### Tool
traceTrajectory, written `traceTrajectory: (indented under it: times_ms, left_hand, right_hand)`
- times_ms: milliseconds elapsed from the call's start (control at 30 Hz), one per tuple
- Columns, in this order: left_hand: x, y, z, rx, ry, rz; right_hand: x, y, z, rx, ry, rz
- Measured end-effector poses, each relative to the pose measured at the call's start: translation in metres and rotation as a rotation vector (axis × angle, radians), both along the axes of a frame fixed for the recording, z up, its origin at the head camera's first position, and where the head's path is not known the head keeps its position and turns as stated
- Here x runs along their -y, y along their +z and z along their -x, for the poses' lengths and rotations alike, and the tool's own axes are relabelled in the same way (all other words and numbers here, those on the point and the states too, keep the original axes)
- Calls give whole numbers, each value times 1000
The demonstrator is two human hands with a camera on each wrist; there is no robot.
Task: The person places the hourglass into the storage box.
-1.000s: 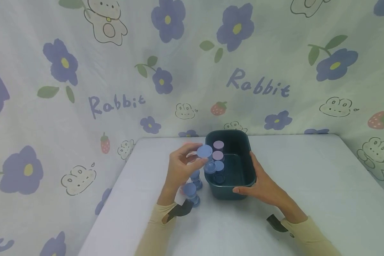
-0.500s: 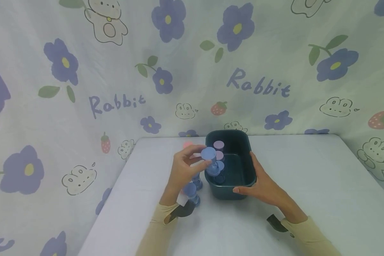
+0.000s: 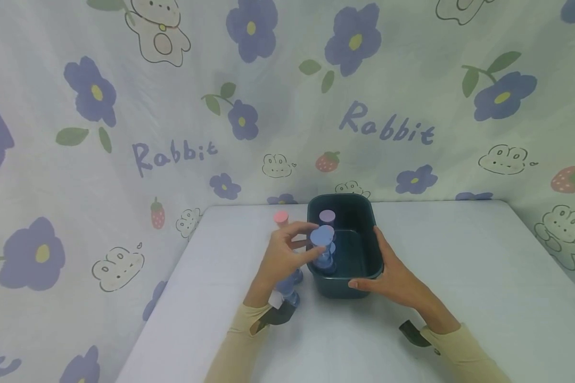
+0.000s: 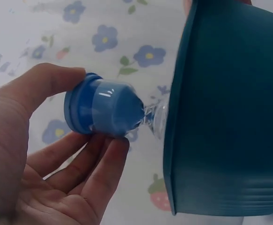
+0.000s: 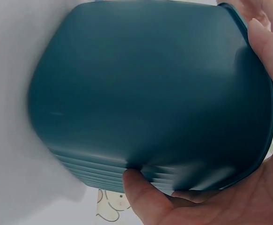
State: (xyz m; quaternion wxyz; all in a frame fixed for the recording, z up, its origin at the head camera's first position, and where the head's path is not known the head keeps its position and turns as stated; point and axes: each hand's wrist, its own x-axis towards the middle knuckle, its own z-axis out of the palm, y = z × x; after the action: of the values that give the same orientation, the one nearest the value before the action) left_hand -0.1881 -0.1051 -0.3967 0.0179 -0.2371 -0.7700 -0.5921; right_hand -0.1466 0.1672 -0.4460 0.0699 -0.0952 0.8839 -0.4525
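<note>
My left hand (image 3: 285, 256) pinches a blue-capped sand timer (image 3: 322, 238) by its cap, upright over the left side of a dark teal bin (image 3: 342, 290). In the left wrist view, thumb and fingers hold either side of the timer's blue cap (image 4: 82, 105); its clear bulb with blue sand narrows to a waist, and the lower end is hidden behind the bin's rim. My right hand (image 3: 395, 279) grips the bin at its right front corner. The right wrist view has the thumb (image 5: 262, 40) at the rim and fingers against the ribbed wall.
A purple-topped timer (image 3: 327, 216) stands along the bin's left inner wall, others behind the held one. Left of the bin on the white table (image 3: 335, 346) are a pink-topped timer (image 3: 281, 217) and blue ones (image 3: 291, 297), partly covered by my left arm. A patterned cloth (image 3: 287, 96) hangs behind.
My left hand has moved right and slightly down with the blue sand timer, from the bin's left rim to over its inside. The right hand and bin stay put.
</note>
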Motion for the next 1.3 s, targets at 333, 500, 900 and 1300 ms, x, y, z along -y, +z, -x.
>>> traceTrajectory:
  times_ms: [333,500,900,1300]
  left_hand:
    - [-3,-7,5,-7,-41,68]
    - [-2,-8,7,-8,-69,87]
    - [-1,-12,8,-12,-105,160]
    - [0,-8,3,22,-97,342]
  right_hand:
    - [-1,0,0,0,3,6]
    - [-1,0,1,-3,1,2]
    - [0,-2,1,-1,-5,-5]
    - [0,0,1,-7,-8,-9]
